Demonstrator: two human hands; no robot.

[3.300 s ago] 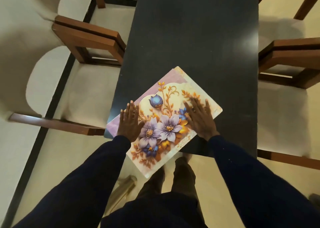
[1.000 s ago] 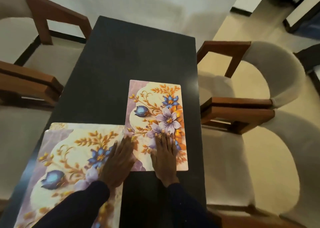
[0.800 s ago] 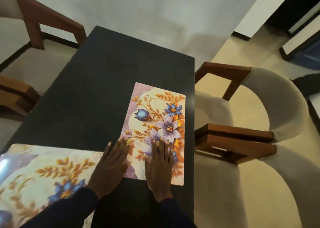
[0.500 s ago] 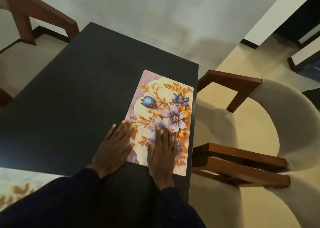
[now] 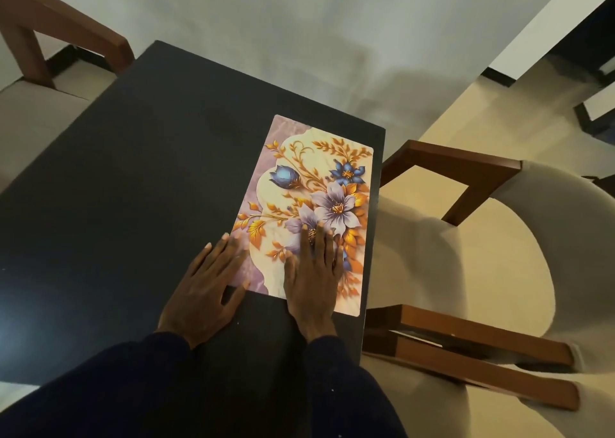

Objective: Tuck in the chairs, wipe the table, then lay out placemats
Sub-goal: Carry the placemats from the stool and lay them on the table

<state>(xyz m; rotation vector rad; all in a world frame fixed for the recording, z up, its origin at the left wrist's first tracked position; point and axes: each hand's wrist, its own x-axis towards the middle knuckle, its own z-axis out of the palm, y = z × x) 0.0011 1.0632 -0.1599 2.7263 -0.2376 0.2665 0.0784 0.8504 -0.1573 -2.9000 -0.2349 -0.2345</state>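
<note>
1. Here, the fingers [image 5: 321,243] of the right hand [image 5: 312,281] lie straight and flat, pressing on the near part of the placemat [image 5: 319,178]; they grip nothing.
2. The left hand [image 5: 206,291] is spread flat too, its fingertips [image 5: 226,238] over the placemat's near-left edge and its palm on the dark tabletop [image 5: 133,188].
3. The two hands sit just beside each other, with dark sleeves [image 5: 100,397] running back from them.
4. The placemat, printed with purple and blue flowers and orange leaves, lies flat along the tabletop's right edge, near the far right corner, its long side parallel to that edge.
5. A chair [image 5: 466,331] with wooden arms and a pale curved back stands close against that right edge.
6. A second chair [image 5: 66,28] shows at the tabletop's far left corner, with only a wooden arm and part of a pale seat in view.
</note>
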